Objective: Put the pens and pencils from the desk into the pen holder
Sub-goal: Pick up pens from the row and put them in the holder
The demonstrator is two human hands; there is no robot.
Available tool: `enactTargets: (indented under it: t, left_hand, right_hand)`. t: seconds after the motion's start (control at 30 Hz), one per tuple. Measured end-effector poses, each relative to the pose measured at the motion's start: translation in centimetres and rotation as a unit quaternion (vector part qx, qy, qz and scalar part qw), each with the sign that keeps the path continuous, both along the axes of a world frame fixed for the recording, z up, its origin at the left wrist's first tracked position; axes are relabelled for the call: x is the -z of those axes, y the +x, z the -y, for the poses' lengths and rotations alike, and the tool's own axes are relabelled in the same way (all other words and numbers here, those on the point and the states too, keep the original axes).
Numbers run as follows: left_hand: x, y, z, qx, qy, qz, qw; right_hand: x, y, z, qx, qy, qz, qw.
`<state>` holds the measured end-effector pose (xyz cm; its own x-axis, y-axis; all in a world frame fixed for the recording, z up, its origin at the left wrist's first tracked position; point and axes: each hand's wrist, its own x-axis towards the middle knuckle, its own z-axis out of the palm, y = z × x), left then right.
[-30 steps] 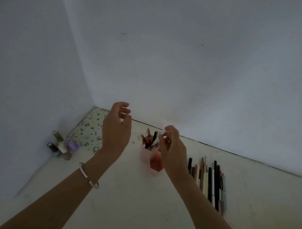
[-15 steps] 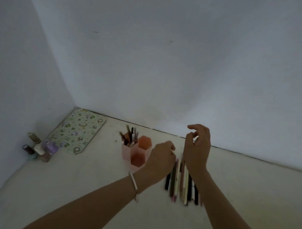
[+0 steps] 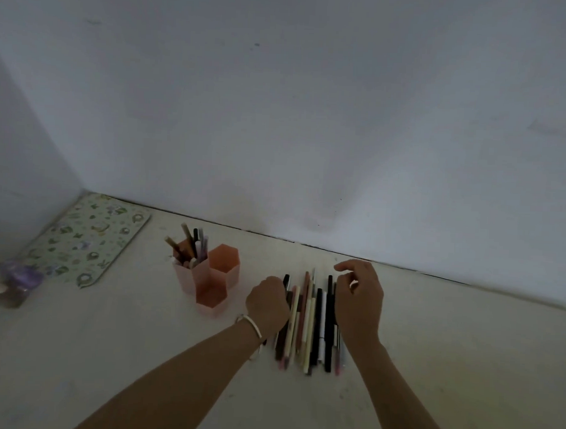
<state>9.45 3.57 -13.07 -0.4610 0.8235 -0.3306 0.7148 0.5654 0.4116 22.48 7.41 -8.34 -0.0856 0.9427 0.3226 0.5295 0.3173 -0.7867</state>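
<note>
A pink pen holder [image 3: 209, 277] made of three hexagonal cups stands on the pale desk. Its back-left cup holds several pens and pencils [image 3: 190, 246]; the other two look empty. To its right lies a row of several pens and pencils [image 3: 310, 321], black, white, pink and cream. My left hand [image 3: 267, 302] rests on the left end of that row, fingers curled down over the pens there; a grip is not visible. My right hand [image 3: 359, 297] hovers over the row's right side, fingers bent and apart, holding nothing I can see.
A patterned green mat [image 3: 85, 239] lies in the back-left corner. Small bottles [image 3: 13, 282] stand at the far left edge. Walls close the desk [image 3: 142, 354] at the back and left.
My right hand left the holder, where it held a white pen, and moved right over the row. My left hand came down from above the holder onto the row's left end.
</note>
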Motion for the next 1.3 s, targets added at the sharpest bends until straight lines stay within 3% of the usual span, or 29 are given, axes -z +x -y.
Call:
enactTargets:
  t: [0.1, 0.2, 0.43, 0.53, 0.63, 0.77, 0.87, 0.93, 1.03, 1.17, 1.23, 1.3]
  left_hand:
    - [-3.2, -2.0, -0.9, -0.024, 0.104, 0.047, 0.993]
    - [-9.0, -4.9, -1.2, -0.058, 0.255, 0.078, 0.962]
    - [-17.3, -11.2, 4.0, -0.145, 0.424, 0.154, 0.881]
    - [-18.1, -13.5, 6.1, -0.172, 0.440, 0.159, 0.867]
    - [-17.8, -15.6, 7.6, -0.203, 0.457, 0.166, 0.850]
    - [-15.8, -17.3, 8.5, -0.221, 0.442, 0.127, 0.860]
    - [-13.4, -17.4, 8.3, -0.222, 0.401, 0.089, 0.884]
    - [-11.8, -17.1, 8.1, -0.205, 0.379, 0.066, 0.900]
    - [-9.7, -16.9, 7.7, -0.184, 0.320, 0.018, 0.929]
    - [-8.2, -17.0, 7.4, -0.101, 0.166, -0.065, 0.979]
    - [-8.8, -17.7, 7.5, -0.133, 0.186, 0.001, 0.973]
    - [-10.1, -18.6, 7.8, -0.183, 0.296, 0.046, 0.936]
  right_hand:
    - [0.1, -1.5, -0.5, -0.008, -0.036, 0.025, 0.999]
    - [1.0, -4.3, -1.5, -0.040, -0.095, 0.161, 0.982]
    - [5.3, -9.2, -2.5, -0.080, -0.116, 0.492, 0.859]
    - [6.4, -9.8, -2.4, -0.095, -0.112, 0.522, 0.840]
    - [4.5, -11.2, -3.0, -0.110, -0.161, 0.395, 0.898]
    - [-2.7, -13.1, -4.5, -0.086, -0.211, 0.085, 0.970]
    - [-8.0, -13.9, -2.8, -0.108, -0.153, -0.162, 0.969]
    - [-10.1, -14.2, -0.7, -0.110, -0.095, -0.250, 0.957]
    - [-11.0, -14.7, 1.8, -0.093, -0.047, -0.312, 0.945]
    - [-9.1, -15.1, 4.0, -0.091, -0.043, -0.318, 0.943]
    - [-7.8, -15.3, 4.8, -0.101, -0.025, -0.288, 0.952]
    - [-6.5, -15.5, 5.3, -0.118, 0.004, -0.243, 0.963]
